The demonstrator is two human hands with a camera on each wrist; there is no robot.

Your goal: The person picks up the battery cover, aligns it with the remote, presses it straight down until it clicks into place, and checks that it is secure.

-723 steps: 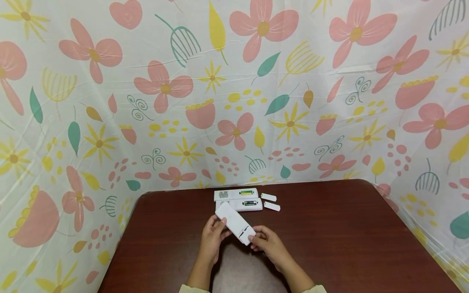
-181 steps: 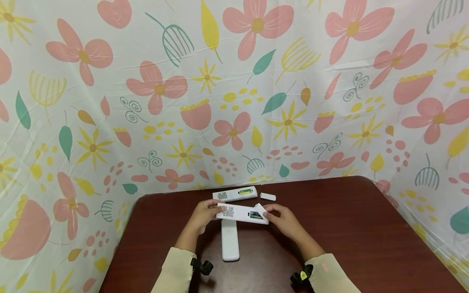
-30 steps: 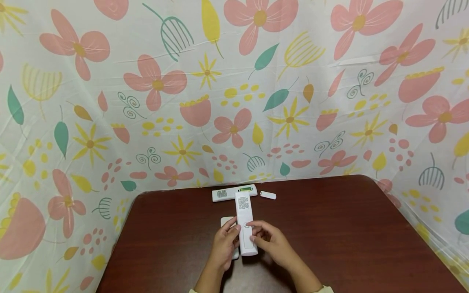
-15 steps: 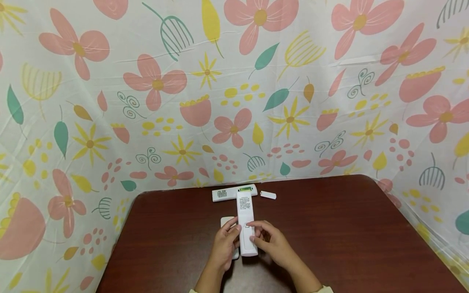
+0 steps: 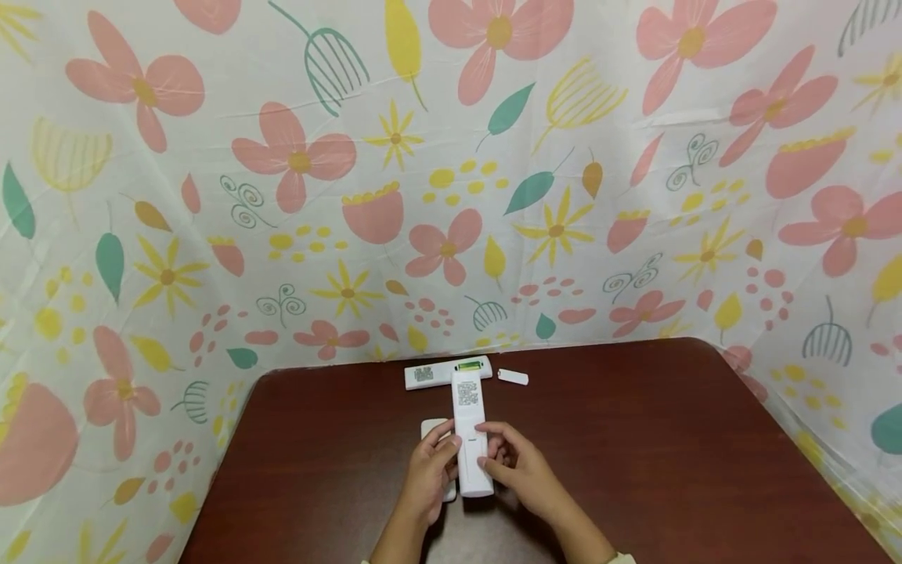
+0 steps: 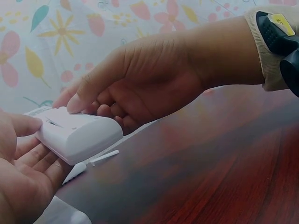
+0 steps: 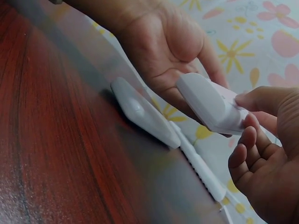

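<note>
A white remote control (image 5: 468,411) is held lengthwise above the table, its back with a printed label turned up. My left hand (image 5: 425,474) grips its left side, thumb on the edge and fingers underneath. On the right, my right hand (image 5: 523,468) pinches the near half, thumb and index finger at the battery cover (image 5: 474,470). The cover lies over the compartment, hiding whatever is inside. In the left wrist view a narrow dark slot shows at the far end of the cover, beside my left thumb (image 6: 28,123).
Another white remote (image 5: 428,429) lies face up, partly behind my left hand. At the back a further remote (image 5: 440,374) lies with a green battery (image 5: 468,366) in its open compartment. A loose battery cover (image 5: 513,377) rests beside it. A flowered cloth (image 5: 451,196) hangs behind the table.
Six seconds ago the remote was held crosswise, batteries showing and the cover tilted above. Now it points lengthwise and is covered. Since half a second ago the cover's raised far tab has gone down.
</note>
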